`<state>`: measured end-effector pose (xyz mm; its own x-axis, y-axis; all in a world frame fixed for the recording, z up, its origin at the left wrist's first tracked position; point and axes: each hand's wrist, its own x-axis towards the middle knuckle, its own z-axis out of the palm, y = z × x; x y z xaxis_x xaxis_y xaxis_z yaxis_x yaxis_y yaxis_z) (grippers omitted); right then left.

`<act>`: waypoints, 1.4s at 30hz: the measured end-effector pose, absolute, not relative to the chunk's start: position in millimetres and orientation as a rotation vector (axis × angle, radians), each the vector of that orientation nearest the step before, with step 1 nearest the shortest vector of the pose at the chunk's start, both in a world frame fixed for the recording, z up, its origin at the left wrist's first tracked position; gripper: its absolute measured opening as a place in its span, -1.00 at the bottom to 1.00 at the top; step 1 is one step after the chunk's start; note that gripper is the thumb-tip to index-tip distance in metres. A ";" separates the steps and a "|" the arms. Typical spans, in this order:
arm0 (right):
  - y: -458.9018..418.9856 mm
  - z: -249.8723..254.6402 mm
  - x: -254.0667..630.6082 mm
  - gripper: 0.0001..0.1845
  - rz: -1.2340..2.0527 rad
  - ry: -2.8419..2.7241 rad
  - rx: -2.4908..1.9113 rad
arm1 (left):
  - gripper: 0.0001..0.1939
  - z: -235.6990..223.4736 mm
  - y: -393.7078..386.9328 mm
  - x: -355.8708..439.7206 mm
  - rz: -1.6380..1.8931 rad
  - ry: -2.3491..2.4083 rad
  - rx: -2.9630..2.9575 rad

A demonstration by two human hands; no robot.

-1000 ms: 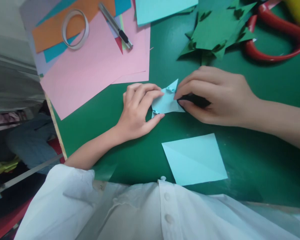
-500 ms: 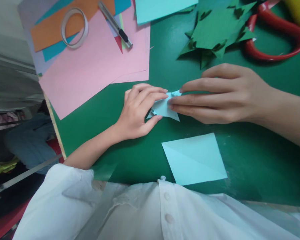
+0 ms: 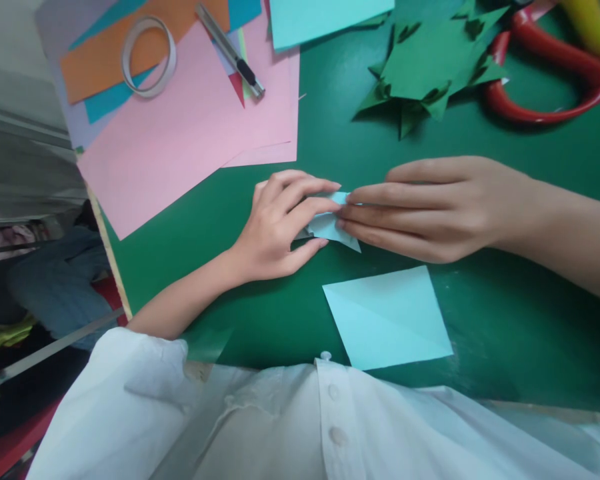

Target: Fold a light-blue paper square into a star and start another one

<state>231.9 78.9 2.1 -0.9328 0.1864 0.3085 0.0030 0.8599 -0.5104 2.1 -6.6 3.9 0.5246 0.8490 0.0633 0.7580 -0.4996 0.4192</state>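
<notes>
A small light-blue folded paper piece (image 3: 330, 230) with pointed corners lies on the green table (image 3: 275, 320). My left hand (image 3: 283, 223) is curled over its left side, fingertips on its upper part and thumb at its lower edge. From the right, my right hand (image 3: 430, 210) presses its fingertips onto the paper's right side, the fingers held close together. The hands meet over the paper and hide much of it. Nearer my body lies a light-blue paper sheet (image 3: 390, 320) with a faint crease, touched by neither hand.
Pink sheets (image 3: 180, 127), an orange strip (image 3: 95, 70), a tape roll (image 3: 169, 70) and a utility knife (image 3: 230, 50) lie at upper left. A green folded paper star (image 3: 425, 63) sits beside red-handled scissors (image 3: 575, 53). Another light-blue sheet (image 3: 325, 20) is at the top.
My right hand has shifted slightly down and left, closer to my left hand. The folded paper has turned a little and is now more covered by fingers.
</notes>
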 end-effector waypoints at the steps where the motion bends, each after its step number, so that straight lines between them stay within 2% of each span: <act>1: 78.9 2.3 231.3 -0.61 0.736 -2.707 -0.165 | -0.69 2.7 -8.3 3.1 0.378 1.352 2.459; 5: 79.7 1.8 231.3 -0.51 0.583 -2.804 -0.175 | -0.81 -5.1 -17.4 5.8 0.473 1.391 2.615; 13: 79.0 1.8 232.5 -0.55 0.476 -2.758 -0.122 | -0.83 -10.4 -20.9 5.2 0.728 1.313 2.759; 22: 76.5 6.2 226.0 -0.34 0.489 -2.814 -0.111 | -0.83 -5.6 -18.4 5.9 0.790 1.213 2.998; 29: 75.8 1.7 231.9 -0.37 0.417 -2.847 -0.095 | -0.90 1.1 -11.6 10.0 0.876 1.090 3.215; 35: 74.6 -4.0 237.6 -0.65 -0.074 -2.595 0.179 | -0.90 -0.4 -11.0 9.6 0.890 1.083 3.225; 42: 72.7 -2.6 234.9 -0.66 -0.288 -2.492 0.250 | -0.92 -0.5 -10.1 9.3 0.878 1.074 3.231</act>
